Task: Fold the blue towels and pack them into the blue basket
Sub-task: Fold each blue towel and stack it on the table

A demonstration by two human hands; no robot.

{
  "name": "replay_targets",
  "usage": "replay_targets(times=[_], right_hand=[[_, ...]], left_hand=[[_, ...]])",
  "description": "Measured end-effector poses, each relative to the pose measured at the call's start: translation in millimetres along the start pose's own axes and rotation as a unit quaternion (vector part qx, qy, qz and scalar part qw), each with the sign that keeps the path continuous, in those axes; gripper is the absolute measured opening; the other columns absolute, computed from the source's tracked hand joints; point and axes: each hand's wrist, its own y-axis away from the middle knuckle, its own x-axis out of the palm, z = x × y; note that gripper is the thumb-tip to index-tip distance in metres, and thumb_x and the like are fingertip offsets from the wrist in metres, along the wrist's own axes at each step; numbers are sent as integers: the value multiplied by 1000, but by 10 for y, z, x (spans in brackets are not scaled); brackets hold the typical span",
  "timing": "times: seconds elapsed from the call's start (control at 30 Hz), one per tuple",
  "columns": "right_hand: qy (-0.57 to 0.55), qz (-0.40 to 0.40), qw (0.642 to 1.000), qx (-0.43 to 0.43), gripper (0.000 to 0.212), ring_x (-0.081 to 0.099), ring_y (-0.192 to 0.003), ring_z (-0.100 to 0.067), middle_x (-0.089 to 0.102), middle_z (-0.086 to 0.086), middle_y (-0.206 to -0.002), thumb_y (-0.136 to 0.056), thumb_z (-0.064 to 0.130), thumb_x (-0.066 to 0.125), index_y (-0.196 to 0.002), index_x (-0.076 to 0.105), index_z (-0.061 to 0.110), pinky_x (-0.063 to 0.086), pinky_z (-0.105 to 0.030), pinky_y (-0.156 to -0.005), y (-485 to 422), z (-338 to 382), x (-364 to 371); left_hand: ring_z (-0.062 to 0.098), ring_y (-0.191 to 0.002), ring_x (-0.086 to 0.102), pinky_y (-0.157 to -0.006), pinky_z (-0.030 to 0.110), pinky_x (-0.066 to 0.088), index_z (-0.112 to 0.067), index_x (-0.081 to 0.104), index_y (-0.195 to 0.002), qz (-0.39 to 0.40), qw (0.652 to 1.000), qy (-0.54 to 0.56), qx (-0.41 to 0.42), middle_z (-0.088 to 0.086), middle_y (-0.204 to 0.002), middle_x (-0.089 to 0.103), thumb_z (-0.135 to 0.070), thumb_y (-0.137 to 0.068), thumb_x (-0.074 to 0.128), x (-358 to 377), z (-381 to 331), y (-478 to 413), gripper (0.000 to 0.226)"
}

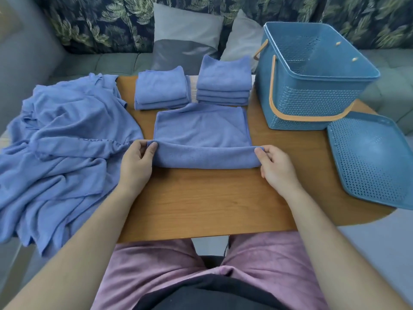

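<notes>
A blue towel (pixel 202 130) lies flat in the middle of the wooden table (pixel 205 198). Its near edge is lifted and curled over. My left hand (pixel 136 163) pinches the left near corner and my right hand (pixel 276 165) pinches the right near corner. Behind it stand two stacks of folded blue towels: one at the left (pixel 161 89), one at the right (pixel 224 80). A heap of unfolded blue towels (pixel 60 148) covers the table's left side. The blue basket (pixel 312 79) with orange handles stands at the back right, with nothing visible inside.
The basket's perforated blue lid (pixel 371 162) lies flat on the table's right edge. A sofa with grey cushions (pixel 185 36) runs behind the table. Bare wood shows between my arms at the near side.
</notes>
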Motion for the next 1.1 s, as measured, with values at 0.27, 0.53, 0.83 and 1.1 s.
replay_targets(times=[0.27, 0.53, 0.83, 1.1], right_hand=[[-107, -6, 994, 8, 44, 54, -55, -16, 63, -9, -60, -101, 36, 53, -73, 67, 4, 40, -24, -50, 54, -23, -54], [110, -66, 985, -113, 21, 59, -79, -14, 66, 7, -72, -94, 26, 63, -75, 68, 21, 48, -36, -75, 70, 47, 86], [410, 124, 893, -138, 58, -4, -157, -18, 5, 2, -171, -106, 41, 27, -162, 18, 30, -5, -42, -127, -33, 202, 908], [384, 107, 907, -136, 63, 28, -150, -19, 38, 4, -160, -87, 45, 34, -145, 52, 29, 21, -38, -122, 589, 276, 623]], left_hand=[[9, -61, 46, -65, 24, 37, -15, 45, -60, 18, 989, 145, -21, -1, -59, 52, -33, -104, 51, -46, -80, 69, 48], [20, -73, 65, -76, 40, 50, -12, 67, -65, 107, 993, -30, 48, 1, -71, 70, -40, -90, 56, -78, -104, 47, 39], [22, -156, 3, -125, 47, 6, -43, 26, -156, 216, 885, -379, 164, -11, -168, 14, -77, -89, 15, 586, -115, -45, 77], [28, -150, 25, -117, 47, 25, -34, 49, -145, 181, 884, -378, 207, -5, -161, 33, -71, -93, 34, 446, -163, 631, 66]])
